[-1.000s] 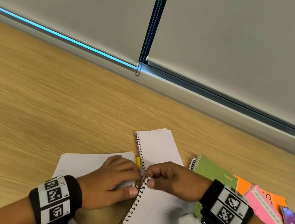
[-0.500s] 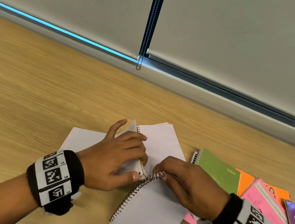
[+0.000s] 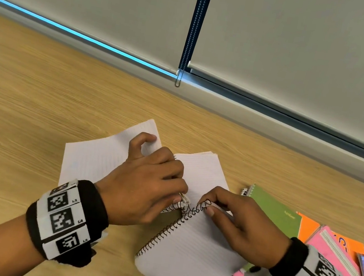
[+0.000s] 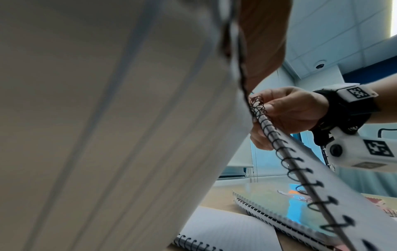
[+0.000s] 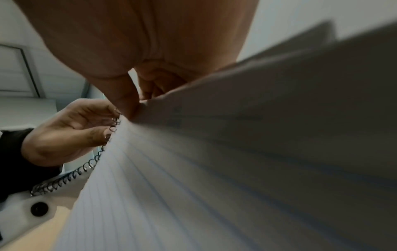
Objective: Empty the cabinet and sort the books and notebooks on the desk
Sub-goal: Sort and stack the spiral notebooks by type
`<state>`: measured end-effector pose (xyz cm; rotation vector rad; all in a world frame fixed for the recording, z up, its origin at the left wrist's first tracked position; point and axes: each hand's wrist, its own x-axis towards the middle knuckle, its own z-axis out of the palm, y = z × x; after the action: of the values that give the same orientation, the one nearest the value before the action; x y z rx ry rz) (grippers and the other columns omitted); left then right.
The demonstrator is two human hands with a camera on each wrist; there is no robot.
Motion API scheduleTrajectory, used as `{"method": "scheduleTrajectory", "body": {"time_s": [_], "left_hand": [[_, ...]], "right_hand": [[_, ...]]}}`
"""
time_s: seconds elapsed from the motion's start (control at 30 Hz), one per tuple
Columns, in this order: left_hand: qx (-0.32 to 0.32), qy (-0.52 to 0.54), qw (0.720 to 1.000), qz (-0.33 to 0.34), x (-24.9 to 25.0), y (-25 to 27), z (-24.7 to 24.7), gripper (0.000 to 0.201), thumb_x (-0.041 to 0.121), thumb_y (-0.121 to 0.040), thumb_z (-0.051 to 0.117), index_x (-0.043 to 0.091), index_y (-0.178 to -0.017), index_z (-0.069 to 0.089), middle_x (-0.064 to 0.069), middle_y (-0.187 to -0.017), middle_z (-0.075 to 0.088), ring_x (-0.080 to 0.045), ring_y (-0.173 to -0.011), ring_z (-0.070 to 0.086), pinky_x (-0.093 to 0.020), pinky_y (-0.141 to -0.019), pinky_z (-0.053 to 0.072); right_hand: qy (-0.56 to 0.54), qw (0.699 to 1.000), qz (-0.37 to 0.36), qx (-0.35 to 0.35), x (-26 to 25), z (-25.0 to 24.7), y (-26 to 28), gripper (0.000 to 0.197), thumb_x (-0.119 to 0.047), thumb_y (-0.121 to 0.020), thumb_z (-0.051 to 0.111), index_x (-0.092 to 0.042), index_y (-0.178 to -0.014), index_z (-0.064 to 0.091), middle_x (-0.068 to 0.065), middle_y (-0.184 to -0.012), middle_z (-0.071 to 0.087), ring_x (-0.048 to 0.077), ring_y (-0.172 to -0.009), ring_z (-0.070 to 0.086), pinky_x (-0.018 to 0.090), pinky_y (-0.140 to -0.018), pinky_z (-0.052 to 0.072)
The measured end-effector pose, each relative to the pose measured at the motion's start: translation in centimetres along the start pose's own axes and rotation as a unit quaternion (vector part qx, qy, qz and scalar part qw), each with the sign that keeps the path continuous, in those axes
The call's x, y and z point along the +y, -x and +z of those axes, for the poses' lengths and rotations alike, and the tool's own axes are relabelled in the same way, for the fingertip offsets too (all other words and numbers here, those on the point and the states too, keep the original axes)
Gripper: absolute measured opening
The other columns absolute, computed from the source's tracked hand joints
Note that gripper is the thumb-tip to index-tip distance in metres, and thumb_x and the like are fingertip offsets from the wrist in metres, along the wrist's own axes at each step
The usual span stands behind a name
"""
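A wooden desk [image 3: 35,113] under drawn blinds holds one open white spiral notebook [image 3: 192,260], its coil [image 3: 197,210] pinched by the right hand [image 3: 240,227] while the left hand [image 3: 144,187] grips the pages; sorting looks barely begun, with about four more notebooks [image 3: 283,215] heaped unsorted on the right, cabinet unseen

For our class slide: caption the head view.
Both hands, left hand and right hand, pinch a white notebook's bent spiral.

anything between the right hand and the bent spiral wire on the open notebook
Nothing visible. The right hand already pinches the pulled-out end of the spiral wire of the open notebook, and the left hand grips the pages beside it.
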<state>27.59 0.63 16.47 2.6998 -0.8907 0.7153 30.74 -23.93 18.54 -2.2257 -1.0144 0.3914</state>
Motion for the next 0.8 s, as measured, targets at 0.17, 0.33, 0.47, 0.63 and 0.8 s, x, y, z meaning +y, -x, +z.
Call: {"method": "scheduleTrajectory", "body": {"time_s": [0.17, 0.33, 0.47, 0.63, 0.8], "left_hand": [[0.027, -0.033, 0.999, 0.009, 0.2, 0.1, -1.4, 0.008, 0.032, -0.089, 0.06, 0.031, -0.088, 0.068, 0.014, -0.085, 0.056, -0.013, -0.09, 0.053, -0.049, -0.098, 0.02], [0.059, -0.072, 0.995, -0.036, 0.9, -0.2, -2.4, 0.012, 0.031, -0.09, 0.057, 0.028, -0.086, 0.069, 0.013, -0.085, 0.059, -0.014, -0.087, 0.057, -0.048, -0.096, 0.018], [0.059, -0.088, 0.992, -0.072, 1.5, -0.5, -3.1, 0.011, 0.028, -0.089, 0.056, 0.028, -0.086, 0.067, 0.012, -0.084, 0.057, -0.015, -0.084, 0.059, -0.05, -0.097, 0.02], [-0.006, -0.066, 0.996, -0.063, 1.7, -0.2, -3.5, 0.024, 0.024, -0.086, 0.05, 0.039, -0.098, 0.065, 0.011, -0.084, 0.046, -0.012, -0.083, 0.053, -0.055, -0.101, 0.021], [-0.063, 0.026, 0.995, -0.069, 1.8, 0.5, -3.5, 0.036, 0.023, -0.084, 0.041, 0.046, -0.107, 0.055, 0.014, -0.087, 0.038, -0.004, -0.084, 0.045, -0.05, -0.102, 0.019]], "right_hand": [[-0.023, 1.0, 0.008, -0.008, -0.9, -0.5, -0.1, 0.013, -0.033, -0.1, 0.043, -0.031, -0.092, 0.054, -0.009, -0.075, 0.059, 0.011, -0.067, 0.053, 0.038, -0.067, 0.047], [-0.017, 1.0, -0.006, 0.018, -2.0, -1.1, -0.5, 0.017, -0.039, -0.097, 0.042, -0.029, -0.089, 0.053, -0.001, -0.073, 0.058, 0.018, -0.068, 0.053, 0.043, -0.068, 0.046], [0.001, 1.0, -0.014, 0.028, -2.7, -1.8, -0.8, 0.017, -0.041, -0.097, 0.041, -0.032, -0.088, 0.051, 0.0, -0.071, 0.057, 0.02, -0.066, 0.053, 0.041, -0.067, 0.045], [0.024, 1.0, 0.005, 0.017, -3.4, -1.9, -1.0, 0.015, -0.034, -0.097, 0.043, -0.027, -0.089, 0.053, -0.006, -0.074, 0.058, 0.014, -0.069, 0.053, 0.033, -0.067, 0.045], [0.008, 0.997, 0.061, -0.045, -3.7, -2.3, -1.7, 0.023, -0.031, -0.101, 0.046, -0.017, -0.085, 0.055, 0.006, -0.074, 0.056, 0.011, -0.066, 0.046, 0.036, -0.067, 0.042]]}}
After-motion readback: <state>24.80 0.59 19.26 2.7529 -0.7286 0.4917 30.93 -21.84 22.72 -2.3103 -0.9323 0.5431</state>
